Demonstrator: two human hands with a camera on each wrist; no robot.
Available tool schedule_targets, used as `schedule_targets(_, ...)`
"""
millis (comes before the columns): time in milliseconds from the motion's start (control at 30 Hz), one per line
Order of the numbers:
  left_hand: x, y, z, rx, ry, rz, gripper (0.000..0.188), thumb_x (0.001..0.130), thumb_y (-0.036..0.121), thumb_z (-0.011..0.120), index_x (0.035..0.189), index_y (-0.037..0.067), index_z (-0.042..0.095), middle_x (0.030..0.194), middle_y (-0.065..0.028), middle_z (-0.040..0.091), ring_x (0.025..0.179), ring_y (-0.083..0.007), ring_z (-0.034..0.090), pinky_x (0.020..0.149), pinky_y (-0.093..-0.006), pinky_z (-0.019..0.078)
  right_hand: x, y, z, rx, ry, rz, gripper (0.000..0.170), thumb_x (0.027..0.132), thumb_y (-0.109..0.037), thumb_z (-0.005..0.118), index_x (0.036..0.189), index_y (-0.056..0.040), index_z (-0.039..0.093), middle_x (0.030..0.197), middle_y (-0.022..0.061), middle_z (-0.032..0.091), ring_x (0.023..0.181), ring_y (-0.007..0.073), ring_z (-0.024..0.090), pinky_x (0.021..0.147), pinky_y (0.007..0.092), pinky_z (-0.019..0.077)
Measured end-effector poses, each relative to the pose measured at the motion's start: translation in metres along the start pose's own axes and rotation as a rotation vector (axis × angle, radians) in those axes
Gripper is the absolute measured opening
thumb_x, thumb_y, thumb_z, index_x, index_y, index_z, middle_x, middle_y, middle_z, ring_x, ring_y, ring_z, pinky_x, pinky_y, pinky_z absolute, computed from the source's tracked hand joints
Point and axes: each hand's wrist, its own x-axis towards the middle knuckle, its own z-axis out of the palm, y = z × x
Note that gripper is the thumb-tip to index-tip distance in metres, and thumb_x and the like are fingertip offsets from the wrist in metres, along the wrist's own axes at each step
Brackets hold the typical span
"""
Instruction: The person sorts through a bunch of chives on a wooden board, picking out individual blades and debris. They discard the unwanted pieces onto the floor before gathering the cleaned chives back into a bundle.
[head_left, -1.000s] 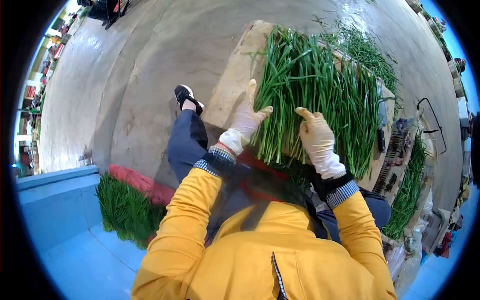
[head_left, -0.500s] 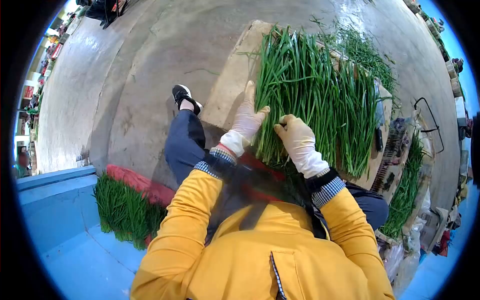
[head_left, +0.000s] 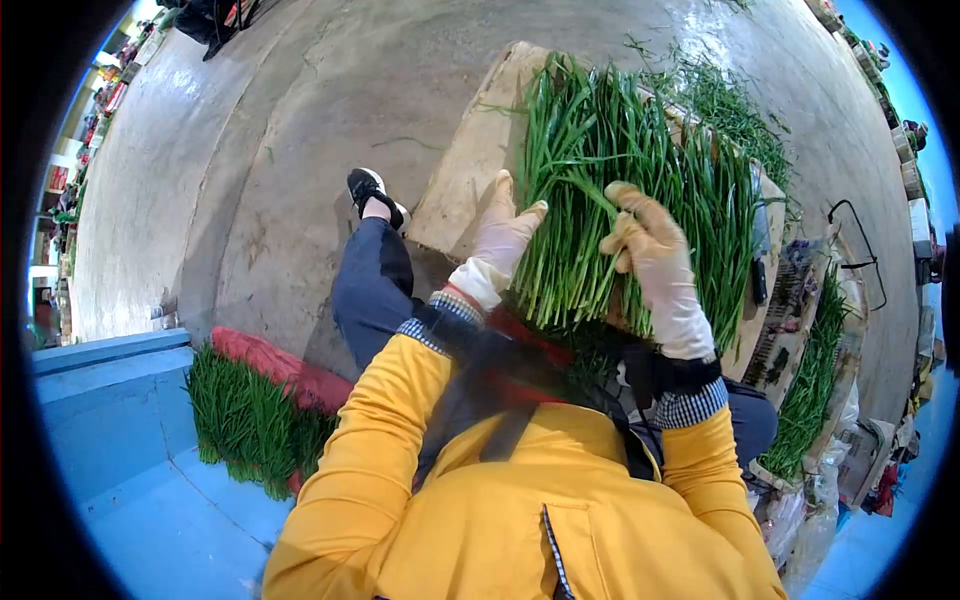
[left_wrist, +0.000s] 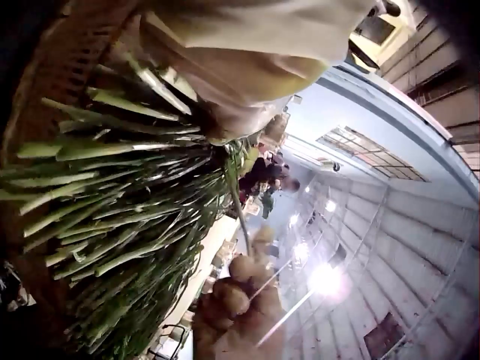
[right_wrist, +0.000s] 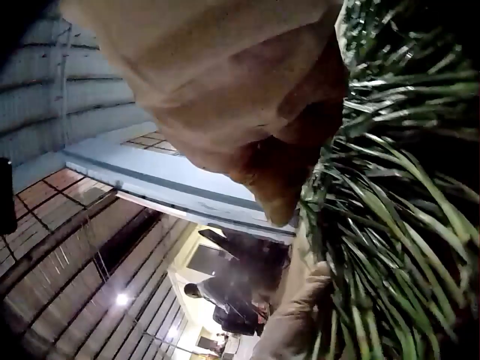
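A thick layer of garlic chives [head_left: 570, 240] lies across a wooden board [head_left: 480, 150], cut stems toward the person. My gloved left hand [head_left: 500, 235] rests along the layer's left edge, thumb apart from the straight forefinger. Over the middle of the chives, my gloved right hand [head_left: 655, 240] has curled fingers and pinches a thin chive strand [left_wrist: 241, 217], which slants up from its fingertips in the left wrist view. In the right wrist view the glove [right_wrist: 232, 97] hides much of the hold, with chive leaves [right_wrist: 405, 195] close beside it.
A black-handled knife [head_left: 760, 280] lies at the board's right side. Beyond it are a spiked rack [head_left: 775, 340] and more chives [head_left: 812, 390]. Loose trimmings [head_left: 725, 105] lie behind the board. At left, chive bundles [head_left: 250, 410] lie beside red cloth [head_left: 280, 368] on a blue surface.
My right hand moves left to the chives near the left hand, then back right and slightly forward with a strand. The left hand stays at the left edge with little movement.
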Motion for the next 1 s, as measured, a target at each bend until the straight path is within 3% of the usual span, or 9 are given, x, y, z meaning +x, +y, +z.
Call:
schedule_targets(100,0.008,0.004,-0.005,0.147,-0.065,-0.057,0.086,0.088,0.019,0.068,0.149,-0.006,0.014,0.155,-0.0235,0.022,0.143,-0.0269,0.023,0.114,-0.0314,0.0222,-0.017,-0.001,-0.009,-0.076,0.021,-0.28,0.026,0.095,-0.003,0.053,0.119,-0.004,0.062,0.099,-0.0001,0.064,0.063,0.0048,0.049,0.054,0.0156,0.0436)
schedule_targets(133,0.009,0.0,-0.004,0.137,-0.097,-0.032,0.089,0.087,0.025,0.071,0.149,-0.006,0.015,0.154,-0.0248,0.021,0.144,-0.0284,0.023,0.114,-0.0324,0.022,-0.022,0.005,-0.008,0.457,-0.142,-0.078,0.022,0.094,-0.005,0.054,0.113,-0.0071,0.065,0.104,0.0008,0.066,0.069,0.008,0.056,0.057,0.0198,0.0483)
schedule_targets(200,0.005,0.018,0.006,0.257,-0.037,-0.063,0.095,0.085,0.03,0.073,0.149,-0.006,0.013,0.15,-0.0275,0.028,0.139,-0.031,0.031,0.112,-0.034,0.0267,-0.036,0.059,0.019,-0.394,-0.046,-0.684,0.012,0.092,-0.012,0.056,0.099,-0.0127,0.066,0.09,0.0083,0.07,0.074,0.0195,0.068,0.059,0.0303,0.0535)
schedule_targets(267,-0.004,0.043,0.017,0.384,0.025,-0.097,0.101,0.083,0.034,0.075,0.15,-0.005,0.011,0.146,-0.0302,0.035,0.135,-0.0337,0.039,0.11,-0.0355,0.0314,-0.055,0.059,0.025,-0.974,-0.292,-0.682,0.014,0.089,-0.011,0.056,0.101,-0.0145,0.063,0.074,0.0048,0.067,0.064,0.0248,0.067,0.054,0.0339,0.0524)
schedule_targets(367,-0.011,0.044,0.029,0.756,-0.098,0.029,0.115,0.078,0.038,0.078,0.152,0.003,-0.003,0.123,-0.033,0.055,0.113,-0.0436,0.056,0.1,-0.0408,0.0424,-0.052,0.088,0.03,-1.169,-0.425,-0.702,0.012,0.09,-0.017,0.055,0.1,-0.0154,0.061,0.065,0.0044,0.063,0.058,0.024,0.065,0.049,0.0358,0.0498)
schedule_targets(533,-0.006,0.009,0.015,0.753,-0.128,0.189,0.113,0.079,0.037,0.076,0.153,0.005,-0.003,0.143,-0.0293,0.04,0.123,-0.0409,0.05,0.102,-0.0393,0.0402,-0.073,0.068,0.015,-1.211,-0.557,-0.911,0.015,0.089,-0.021,0.054,0.103,-0.0189,0.062,0.058,0.0018,0.059,0.048,0.0224,0.06,0.043,0.0365,0.0465)
schedule_targets(767,-0.011,0.017,0.02,0.64,-0.069,0.012,0.094,0.091,0.037,0.064,0.153,0.003,0.002,0.149,-0.0282,0.032,0.126,-0.0374,0.049,0.102,-0.0367,0.0398,-0.02,0.06,0.008,-0.939,0.114,-0.381,0.025,0.085,-0.018,0.067,0.105,-0.0049,0.06,0.088,0.0153,0.067,0.076,0.03,0.068,0.064,0.0383,0.055)
schedule_targets(867,-0.007,-0.009,0.018,0.797,0.122,0.521,0.091,0.092,0.035,0.062,0.153,0.003,0.003,0.141,-0.0302,0.041,0.118,-0.0382,0.055,0.097,-0.037,0.0433,-0.008,0.068,0.021,-1.103,0.066,-0.203,0.028,0.084,-0.023,0.069,0.102,-0.0037,0.059,0.09,0.0164,0.067,0.081,0.0333,0.067,0.071,0.0408,0.0542)
schedule_targets(1000,-0.008,-0.002,0.017,0.659,0.029,0.249,0.089,0.091,0.029,0.065,0.152,0.0,0.007,0.135,-0.031,0.047,0.109,-0.0368,0.059,0.092,-0.0367,0.0453,-0.001,0.078,0.004,-0.979,0.036,-0.183,0.025,0.084,-0.021,0.067,0.097,-0.0012,0.061,0.085,0.019,0.067,0.081,0.0346,0.067,0.07,0.0412,0.0531)
